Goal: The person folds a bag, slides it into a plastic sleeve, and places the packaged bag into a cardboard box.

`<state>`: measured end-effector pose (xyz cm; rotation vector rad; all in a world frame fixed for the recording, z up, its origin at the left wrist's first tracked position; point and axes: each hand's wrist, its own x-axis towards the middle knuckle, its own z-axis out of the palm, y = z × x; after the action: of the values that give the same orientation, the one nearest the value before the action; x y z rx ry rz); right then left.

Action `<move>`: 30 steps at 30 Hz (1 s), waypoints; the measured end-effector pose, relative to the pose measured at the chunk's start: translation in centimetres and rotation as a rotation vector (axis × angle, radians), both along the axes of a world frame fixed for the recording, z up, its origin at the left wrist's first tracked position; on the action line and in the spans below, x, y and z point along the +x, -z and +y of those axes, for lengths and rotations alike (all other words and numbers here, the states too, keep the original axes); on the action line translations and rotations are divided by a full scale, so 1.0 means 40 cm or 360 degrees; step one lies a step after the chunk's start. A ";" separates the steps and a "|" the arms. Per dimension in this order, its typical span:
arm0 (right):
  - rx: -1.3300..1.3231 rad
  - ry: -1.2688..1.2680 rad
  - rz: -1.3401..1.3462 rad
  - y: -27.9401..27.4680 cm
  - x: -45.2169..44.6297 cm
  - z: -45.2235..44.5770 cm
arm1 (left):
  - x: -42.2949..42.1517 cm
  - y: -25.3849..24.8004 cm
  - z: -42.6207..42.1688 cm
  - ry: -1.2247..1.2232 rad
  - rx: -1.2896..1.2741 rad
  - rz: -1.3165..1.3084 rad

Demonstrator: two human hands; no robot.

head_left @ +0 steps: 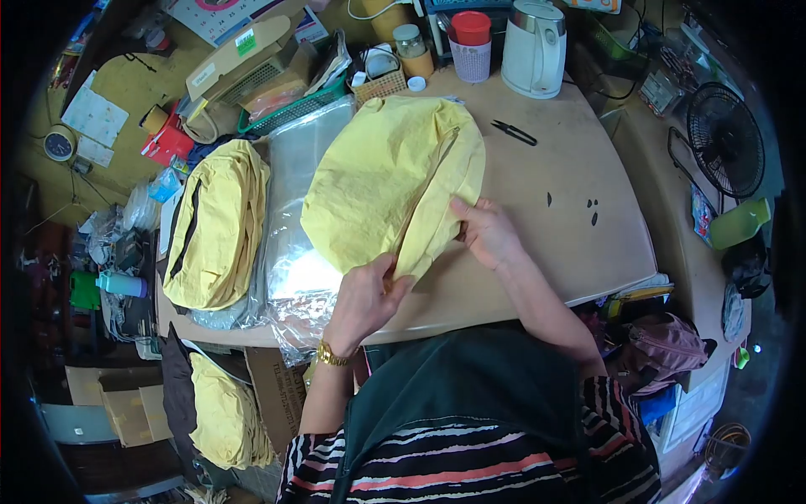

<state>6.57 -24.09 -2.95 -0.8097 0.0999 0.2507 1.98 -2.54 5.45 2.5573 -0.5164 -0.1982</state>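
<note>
A yellow fabric bag [369, 176] with a long seam or zipper line down its right side rests on the table in front of me. My left hand [367, 300], with a gold watch at the wrist, pinches the bag's lower end. At its right edge my right hand [489, 233] grips the fabric, thumb on top and fingers partly hidden underneath. Left of it lies a second yellow bag [220, 225] with a dark zipper. Clear plastic sheets or bags [290, 193] are between the two. Thread snips [514, 133] lie beyond my right hand.
A white electric kettle [534, 50], a lilac cup [470, 59] with a red lid and a green basket [294, 107] line the table's back. Small dark pieces [594, 214] lie at right. A black fan [726, 141] stands further right. More yellow fabric [227, 412] is below at left.
</note>
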 end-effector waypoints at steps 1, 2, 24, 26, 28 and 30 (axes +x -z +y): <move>0.0115 0.0152 0.0074 -0.008 0.009 -0.010 | -0.004 0.023 0.021 -0.0047 -0.0056 -0.0015; 0.0230 0.0303 0.0148 -0.012 0.018 -0.020 | -0.005 0.040 0.042 -0.0094 -0.0111 -0.0031; -0.0001 0.0408 0.0013 -0.018 0.046 -0.020 | 0.062 0.069 -0.108 -0.0119 -0.0626 0.0181; -0.0017 0.0275 -0.0010 -0.021 0.038 -0.025 | 0.080 0.100 -0.112 -0.0164 -0.0644 0.0146; -0.0113 0.0298 -0.0039 -0.008 0.037 -0.045 | 0.089 0.080 -0.118 -0.0101 -0.0394 -0.0172; -0.0154 0.0422 0.0022 0.017 0.045 -0.071 | 0.083 0.085 -0.098 -0.0024 -0.0342 -0.0163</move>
<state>8.37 -26.94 -3.63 -0.8812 0.2316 0.0009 5.32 -6.46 2.04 2.3690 -0.5263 -0.0049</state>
